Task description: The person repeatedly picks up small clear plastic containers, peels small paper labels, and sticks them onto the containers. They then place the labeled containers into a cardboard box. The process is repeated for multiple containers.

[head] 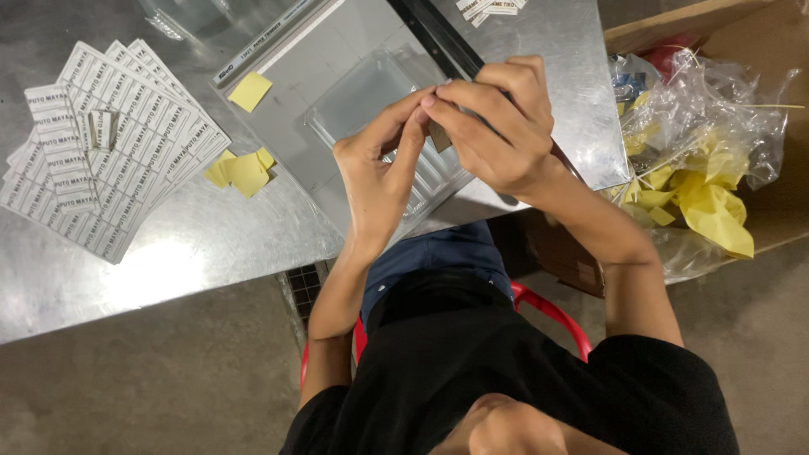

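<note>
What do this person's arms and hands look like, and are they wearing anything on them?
Both hands are bare: the left hand and the right hand show no gloves, rings or watch. The forearms are uncovered too. Short black sleeves of a black top end above the elbows. Fingernails look short and plain.

A dull grey sheet-metal table (194,244) carries everything. At its nine o'clock side lies a fanned stack of white printed label sheets (101,152). Toward the centre sit small yellow paper squares (243,173), one more (250,91) at eleven o'clock. A clear plastic tray (371,93) rests near twelve o'clock, beside a long black-edged paper trimmer (278,34).
</note>
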